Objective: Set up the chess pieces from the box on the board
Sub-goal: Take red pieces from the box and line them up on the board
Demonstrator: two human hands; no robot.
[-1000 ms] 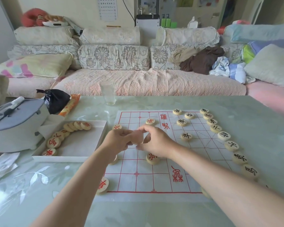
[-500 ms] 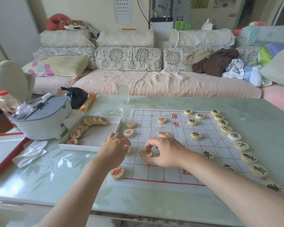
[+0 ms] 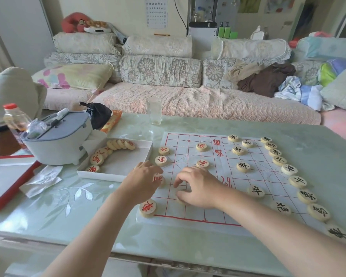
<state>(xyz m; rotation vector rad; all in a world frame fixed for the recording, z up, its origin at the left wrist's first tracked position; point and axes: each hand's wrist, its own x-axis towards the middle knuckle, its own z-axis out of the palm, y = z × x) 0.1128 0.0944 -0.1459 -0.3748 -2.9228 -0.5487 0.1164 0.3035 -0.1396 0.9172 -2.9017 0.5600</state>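
The white paper board (image 3: 188, 148) with its red grid lies on the table. Black-marked pieces (image 3: 289, 169) line its right edge, and red-marked pieces (image 3: 161, 160) stand along its left edge. A red piece (image 3: 147, 207) sits at the near left corner. My left hand (image 3: 142, 178) rests with curled fingers on a red piece (image 3: 159, 179) at the left edge. My right hand (image 3: 198, 186) pinches a mostly hidden piece (image 3: 181, 199) down on the board's near left area. The white box (image 3: 128, 162) to the left holds several red pieces (image 3: 97, 158).
A grey appliance (image 3: 58, 140) and a bottle (image 3: 15, 116) stand left of the box. A red-edged lid (image 3: 8, 176) and crumpled paper (image 3: 42, 178) lie at the near left. An empty glass (image 3: 154, 112) stands beyond the board. A sofa (image 3: 188, 100) runs behind the table.
Both hands came down from meeting above the board. My right hand brought a piece down onto the near left squares, and my left hand settled on a piece at the left edge.
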